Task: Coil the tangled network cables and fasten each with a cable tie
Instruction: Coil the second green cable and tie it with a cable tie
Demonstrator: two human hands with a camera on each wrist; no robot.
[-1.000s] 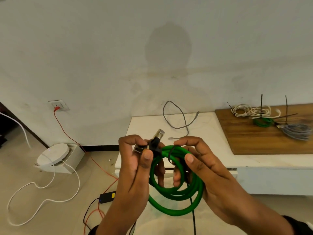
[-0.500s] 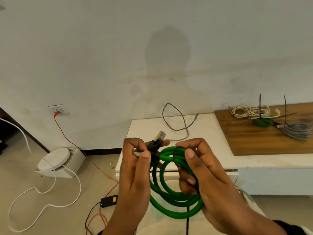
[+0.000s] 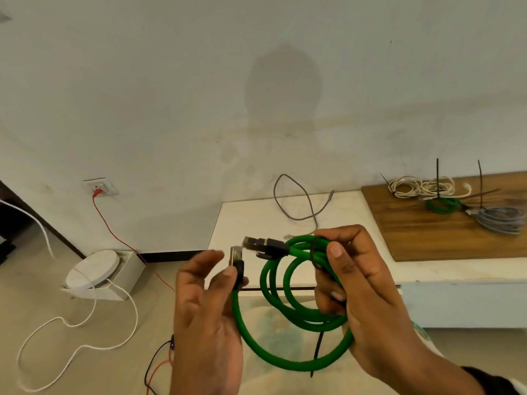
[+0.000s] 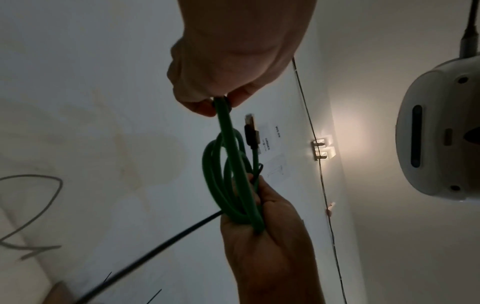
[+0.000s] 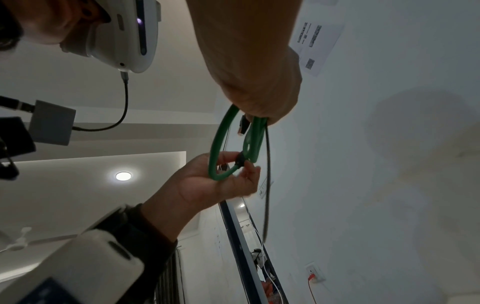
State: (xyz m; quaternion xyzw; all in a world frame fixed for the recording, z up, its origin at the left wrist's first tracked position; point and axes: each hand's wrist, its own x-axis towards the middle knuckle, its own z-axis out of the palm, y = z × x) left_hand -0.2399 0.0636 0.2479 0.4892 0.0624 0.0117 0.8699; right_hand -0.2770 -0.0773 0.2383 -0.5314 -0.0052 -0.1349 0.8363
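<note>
A green network cable (image 3: 288,317) is wound into a coil of a few loops and held in the air in front of the white table (image 3: 256,218). My right hand (image 3: 328,252) grips the coil's right side where a black cable tie (image 3: 313,249) circles it; the tie's tail (image 3: 318,349) hangs down. One black plug (image 3: 262,245) sticks out leftward from the coil. My left hand (image 3: 232,269) pinches the cable's other plug (image 3: 238,260) just left of the coil. The left wrist view shows that pinch (image 4: 221,102), and the right wrist view shows the right hand (image 5: 259,115) round the loops.
A loose grey cable (image 3: 299,206) lies on the white table. The wooden board (image 3: 427,232) at right holds tied white (image 3: 422,186), green (image 3: 443,205) and grey (image 3: 502,219) coils. On the floor at left are a white round device (image 3: 92,267), cords and a wall socket (image 3: 99,186).
My left hand has drawn one plug end left and away from the coil, so the two plugs are now apart. My right hand keeps its grip at the tie.
</note>
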